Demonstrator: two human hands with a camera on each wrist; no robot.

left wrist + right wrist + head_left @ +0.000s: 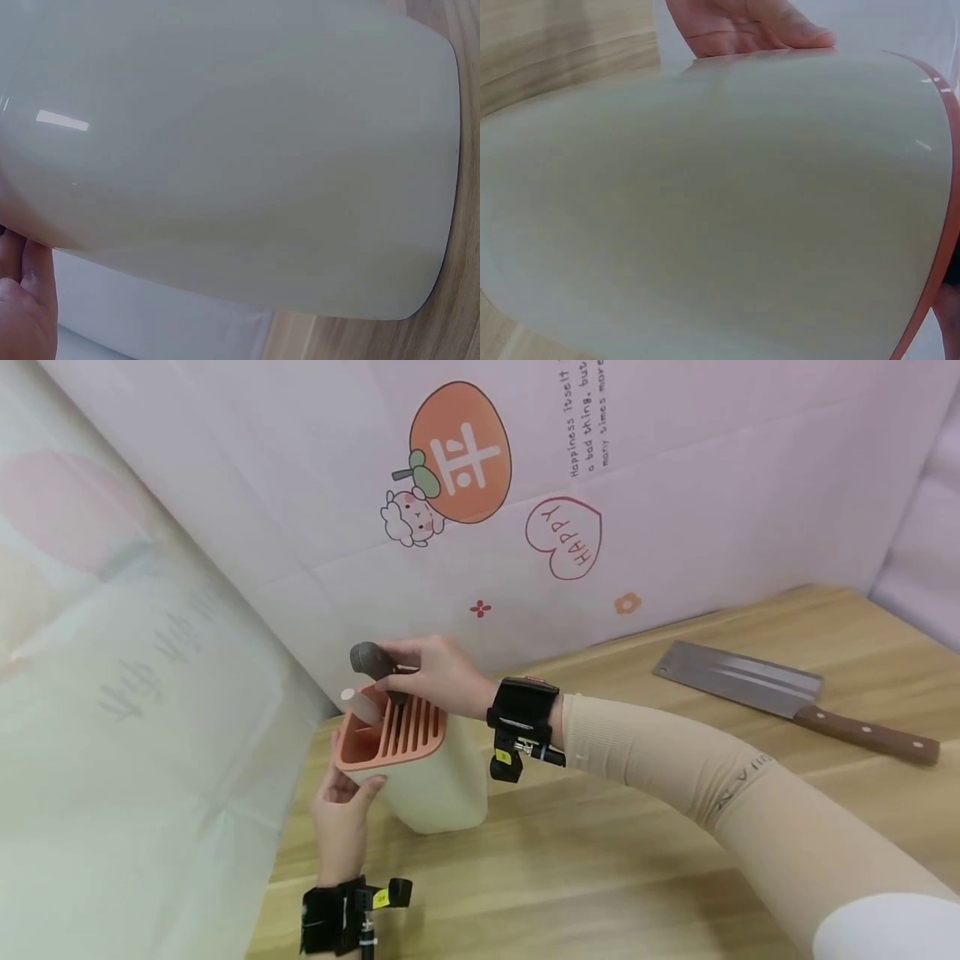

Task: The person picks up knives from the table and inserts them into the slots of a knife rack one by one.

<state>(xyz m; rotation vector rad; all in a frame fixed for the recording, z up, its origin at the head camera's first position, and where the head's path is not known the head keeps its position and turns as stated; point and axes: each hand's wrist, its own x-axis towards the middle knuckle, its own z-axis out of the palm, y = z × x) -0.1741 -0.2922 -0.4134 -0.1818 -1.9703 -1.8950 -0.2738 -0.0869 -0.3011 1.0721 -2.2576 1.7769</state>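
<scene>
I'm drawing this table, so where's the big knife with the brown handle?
In the head view, the big knife lies on the right side of the wood-grain table, past the person's tan right sleeve.

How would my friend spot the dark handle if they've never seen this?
On the wooden table, find the cream holder with the slotted orange top. The right hand holds the dark handle just above that top. It's dark gray, unlike the whitish stick beside it or the cleaver's brown handle.
</scene>
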